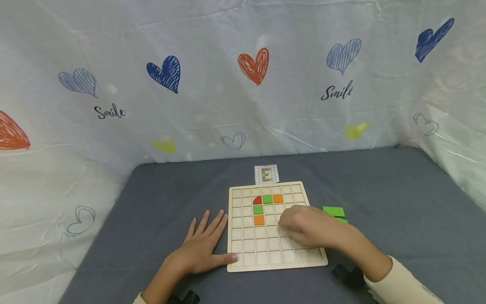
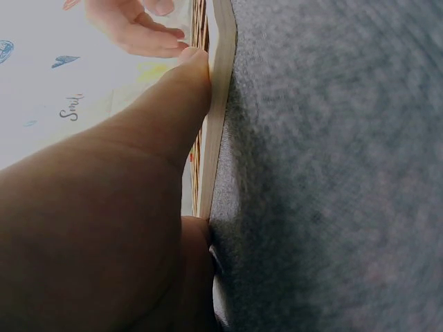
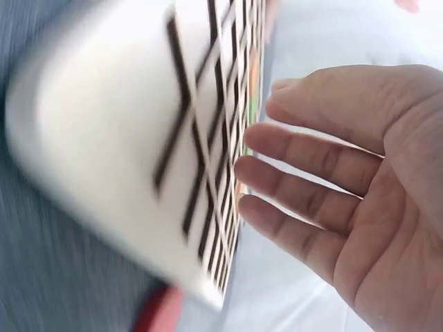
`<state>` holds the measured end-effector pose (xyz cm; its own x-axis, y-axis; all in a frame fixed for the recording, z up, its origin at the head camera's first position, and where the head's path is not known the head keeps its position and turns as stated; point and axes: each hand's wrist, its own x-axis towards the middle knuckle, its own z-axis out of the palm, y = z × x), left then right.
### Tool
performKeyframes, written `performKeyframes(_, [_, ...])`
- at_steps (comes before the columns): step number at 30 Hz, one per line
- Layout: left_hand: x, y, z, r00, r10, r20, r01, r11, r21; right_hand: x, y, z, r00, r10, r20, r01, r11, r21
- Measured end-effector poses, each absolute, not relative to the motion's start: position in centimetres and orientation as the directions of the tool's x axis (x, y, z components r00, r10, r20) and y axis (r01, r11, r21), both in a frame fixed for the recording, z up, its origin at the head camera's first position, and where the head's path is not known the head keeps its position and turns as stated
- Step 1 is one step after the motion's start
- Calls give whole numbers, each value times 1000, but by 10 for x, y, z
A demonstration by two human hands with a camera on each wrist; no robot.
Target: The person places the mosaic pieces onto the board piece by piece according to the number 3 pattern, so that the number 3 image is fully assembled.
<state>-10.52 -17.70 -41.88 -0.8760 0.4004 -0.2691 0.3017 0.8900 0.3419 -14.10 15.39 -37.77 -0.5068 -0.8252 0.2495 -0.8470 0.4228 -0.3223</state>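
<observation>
A wooden grid board lies on the table with several small tiles set in its squares. A red rounded tile, a green tile and an orange tile form a row. Below the red one are another green tile and another orange tile. My left hand is spread flat beside the board, its thumb on the near left corner. Over the board's right half is my right hand, fingers bent loosely downward; in the right wrist view no tile shows in its fingers.
A small printed pattern card touches the board's far edge. Green pieces lie right of the board, partly behind the right forearm. A red object shows under the board's corner in the right wrist view. Behind the table hangs a heart-printed sheet.
</observation>
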Motion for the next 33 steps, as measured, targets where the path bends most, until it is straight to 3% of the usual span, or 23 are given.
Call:
performKeyframes(5, [-106,-177,-420,-875,398,-276,298,892,340,-152,182,-370,-654,-732,193,-747,583,-321])
performKeyframes(8, [-105,-177,-419,-873,401,-277,301,890,342,-155,199,-365,-765,-641,71,-630,720,-292])
performKeyframes(11, [-104,-177,-418,-871,408,-274,306,887,347,-158,209,-364,-818,-572,-59,-536,796,-282])
performKeyframes(17, [-103,-177,-416,-873,417,-254,316,879,356,-161,216,-365,-832,-531,-162,-471,829,-300])
performKeyframes(33, [-101,-174,-405,-869,415,-271,302,877,375,-166,226,-367,-839,-518,-166,-457,837,-301])
